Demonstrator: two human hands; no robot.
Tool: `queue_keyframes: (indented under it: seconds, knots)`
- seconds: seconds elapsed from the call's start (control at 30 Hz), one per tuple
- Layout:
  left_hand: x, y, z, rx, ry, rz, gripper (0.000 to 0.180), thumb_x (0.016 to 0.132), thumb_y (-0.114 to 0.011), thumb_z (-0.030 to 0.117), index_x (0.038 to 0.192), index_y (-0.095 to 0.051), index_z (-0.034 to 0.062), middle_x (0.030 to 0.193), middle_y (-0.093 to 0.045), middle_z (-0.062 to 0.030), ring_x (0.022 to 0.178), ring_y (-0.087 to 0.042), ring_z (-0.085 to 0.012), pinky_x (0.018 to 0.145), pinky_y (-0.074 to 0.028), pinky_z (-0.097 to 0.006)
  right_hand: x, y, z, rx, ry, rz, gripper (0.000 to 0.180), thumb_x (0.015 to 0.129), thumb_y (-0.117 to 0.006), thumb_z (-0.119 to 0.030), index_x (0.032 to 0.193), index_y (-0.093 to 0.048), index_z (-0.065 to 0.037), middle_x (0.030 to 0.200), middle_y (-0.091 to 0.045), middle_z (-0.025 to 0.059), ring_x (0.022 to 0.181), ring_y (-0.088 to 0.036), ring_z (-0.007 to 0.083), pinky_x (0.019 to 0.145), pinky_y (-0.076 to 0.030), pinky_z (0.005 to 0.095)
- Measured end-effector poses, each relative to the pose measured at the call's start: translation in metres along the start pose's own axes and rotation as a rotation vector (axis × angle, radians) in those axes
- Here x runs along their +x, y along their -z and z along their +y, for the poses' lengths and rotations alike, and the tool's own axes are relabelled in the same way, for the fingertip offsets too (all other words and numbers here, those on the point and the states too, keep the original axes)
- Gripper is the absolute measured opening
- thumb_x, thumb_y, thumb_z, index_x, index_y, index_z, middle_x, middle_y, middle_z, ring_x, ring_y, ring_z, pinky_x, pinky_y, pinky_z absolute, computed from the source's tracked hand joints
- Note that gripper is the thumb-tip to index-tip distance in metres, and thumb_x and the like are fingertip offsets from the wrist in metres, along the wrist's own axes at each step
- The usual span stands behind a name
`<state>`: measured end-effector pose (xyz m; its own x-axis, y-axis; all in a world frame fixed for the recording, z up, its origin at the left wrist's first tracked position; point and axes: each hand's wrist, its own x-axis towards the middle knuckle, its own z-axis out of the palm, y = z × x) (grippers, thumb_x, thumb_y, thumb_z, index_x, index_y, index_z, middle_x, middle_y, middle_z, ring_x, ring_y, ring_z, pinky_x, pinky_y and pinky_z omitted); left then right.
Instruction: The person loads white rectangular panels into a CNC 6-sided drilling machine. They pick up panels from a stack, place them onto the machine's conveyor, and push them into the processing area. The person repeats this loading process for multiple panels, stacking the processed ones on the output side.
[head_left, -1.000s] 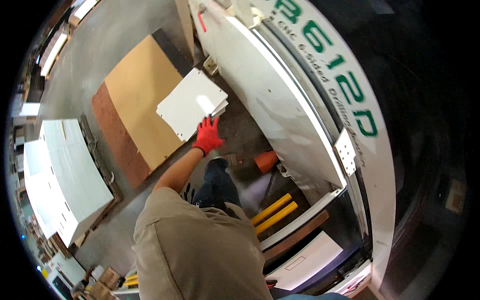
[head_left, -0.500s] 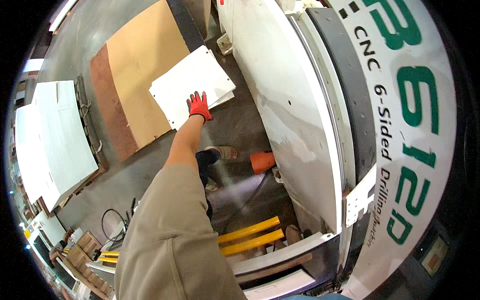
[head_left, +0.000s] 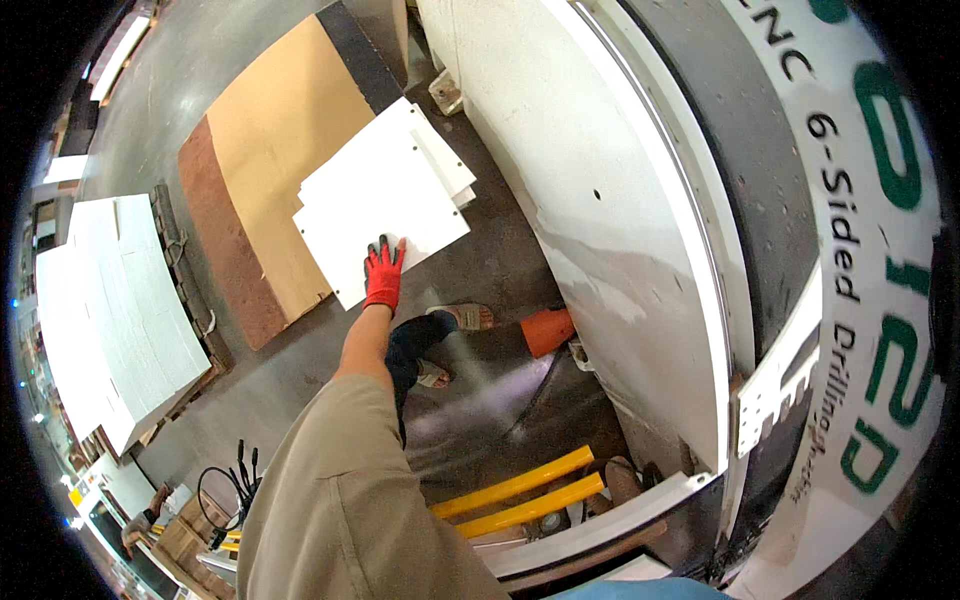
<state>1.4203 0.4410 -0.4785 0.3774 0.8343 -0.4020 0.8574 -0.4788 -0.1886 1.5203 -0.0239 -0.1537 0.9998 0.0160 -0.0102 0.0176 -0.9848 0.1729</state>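
Note:
My left hand, in a red and dark work glove, lies with its fingers stretched and spread on the near part of a white panel. Small dark holes show near the panel's corners. Beneath it, other white panels stick out at the far and right sides, out of line with the top one. The stack rests over the edge of a brown cardboard sheet. My right hand is out of view.
To the right stands a large white machine housing. An orange object lies at its base, near feet in sandals. Yellow bars are below. Stacked white boards sit on a pallet at the left.
My left hand and the top white panel have moved toward me, uncovering more of the panels beneath. The view has shifted a little.

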Motion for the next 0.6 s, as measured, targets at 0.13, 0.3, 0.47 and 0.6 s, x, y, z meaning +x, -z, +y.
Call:
queue_keyframes:
  seconds: [0.13,0.3,0.47,0.6]
  knots:
    - [-0.055,0.03,0.004,-0.056,-0.01,-0.012,0.092,0.095,-0.057,0.002,0.171,-0.013,0.0291,0.171,-0.024,-0.0253,0.143,-0.044,-0.052,0.111,-0.043,-0.059,-0.028,-0.004,0.05,0.016,-0.048,0.083,0.061,0.088,-0.074,-0.027,0.14,-0.062,0.002,0.144,-0.06,0.0275,0.133,-0.054,0.0453,0.114,-0.038,0.0577]
    - [-0.079,0.128,-0.003,-0.323,-0.023,-0.14,0.11,0.08,-0.079,0.021,0.17,-0.015,0.0237,0.168,-0.03,-0.0261,0.144,-0.043,-0.0506,0.112,-0.044,-0.055,-0.094,-0.001,0.161,0.074,-0.123,0.28,0.064,0.086,-0.075,-0.026,0.142,-0.061,0.003,0.145,-0.059,0.028,0.135,-0.053,0.046,0.117,-0.037,0.0583]
    - [-0.069,0.244,-0.067,-1.449,-0.226,-0.069,0.067,0.081,-0.064,0.006,0.147,-0.057,0.0022,0.114,-0.074,-0.0129,0.089,-0.072,-0.0198,0.074,-0.058,-0.03,-0.159,0.052,0.22,0.032,-0.616,0.456,0.068,0.085,-0.075,-0.025,0.144,-0.059,0.004,0.147,-0.058,0.0285,0.136,-0.051,0.0466,0.119,-0.035,0.0589]
    - [-0.105,0.313,-0.077,-1.655,-0.564,-0.274,0.066,0.077,-0.054,0.004,0.142,-0.06,-0.0014,0.13,-0.069,-0.0114,0.118,-0.066,-0.0244,0.093,-0.056,-0.037,-0.146,0.117,0.203,0.111,-0.463,0.265,0.079,0.079,-0.079,-0.024,0.153,-0.053,-0.012,0.152,-0.055,0.0215,0.137,-0.049,0.046,0.119,-0.036,0.0569]
